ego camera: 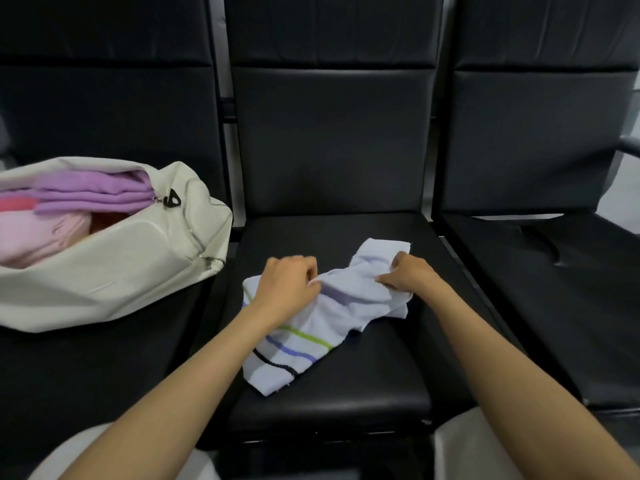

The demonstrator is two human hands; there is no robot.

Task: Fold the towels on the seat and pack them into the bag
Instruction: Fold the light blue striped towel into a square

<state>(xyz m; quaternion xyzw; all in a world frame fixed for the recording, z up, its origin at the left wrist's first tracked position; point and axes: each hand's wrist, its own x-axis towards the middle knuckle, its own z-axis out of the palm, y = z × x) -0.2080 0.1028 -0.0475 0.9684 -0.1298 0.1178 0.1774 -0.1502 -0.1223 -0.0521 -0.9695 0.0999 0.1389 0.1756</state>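
Note:
A white towel [346, 306] with green, blue and black stripes lies crumpled on the middle black seat [363, 386]. My left hand [287, 282] pinches the towel's upper left part, fingers curled on the cloth. My right hand [408, 273] grips the towel near its upper right corner. The cream bag [131, 271] lies open on the left seat. Folded purple towels [93, 194] and a pink towel [38, 233] sit inside it.
Three black padded seats stand in a row with upright backrests [332, 133]. The right seat [554, 271] holds nothing. An armrest [627, 147] shows at the far right edge. My pale-clothed knees [467, 448] are at the bottom.

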